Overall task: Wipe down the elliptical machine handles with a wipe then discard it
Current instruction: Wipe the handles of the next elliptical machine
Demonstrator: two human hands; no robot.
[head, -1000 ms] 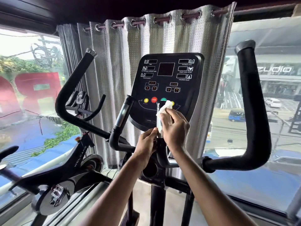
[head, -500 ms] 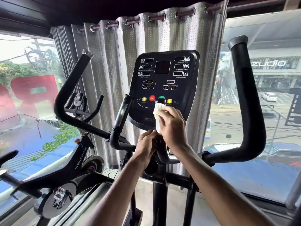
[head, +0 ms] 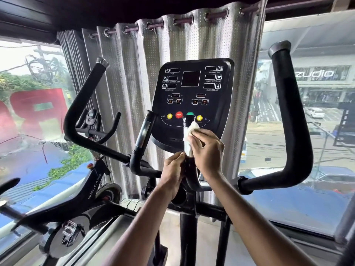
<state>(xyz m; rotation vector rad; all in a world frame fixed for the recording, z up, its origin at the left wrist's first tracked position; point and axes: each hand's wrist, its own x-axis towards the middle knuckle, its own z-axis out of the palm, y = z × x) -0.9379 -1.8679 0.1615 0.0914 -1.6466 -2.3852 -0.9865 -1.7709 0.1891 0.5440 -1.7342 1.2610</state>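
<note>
Wiping with the right hand [head: 206, 150], grip curled over a white wipe [head: 192, 128] and pressing it against the right side of the short inner right handle [head: 189, 167], just below the button row of the console [head: 192, 89]. Thumb hidden behind the cloth, so impossible to say how fully the wrap goes round the bar.

Steadying with the left hand [head: 172, 173], grip closed round the black base of that same handle, just below and to the left of the right hand, almost touching it.

Long axis of the handle: close to upright, with the top cap poking out above the wipe beside the green button. Probably calls for sliding the wipe along that axis next, up to the cap or down toward the left hand, with no sideways travel.

Apparently left to cover: the inner left handle [head: 144, 131], just left of the console and nearer the left hand; the long outer left handle [head: 84, 96] and outer right handle [head: 292, 112], well apart on either side, both rising steeply from near-horizontal roots. Closest to the wipe-carrying hand: the outer right one.

Nowhere in view to discard the wipe. Behind the console, a grey curtain [head: 134, 73]; at near left by the window, a spin bike [head: 76, 198].
</note>
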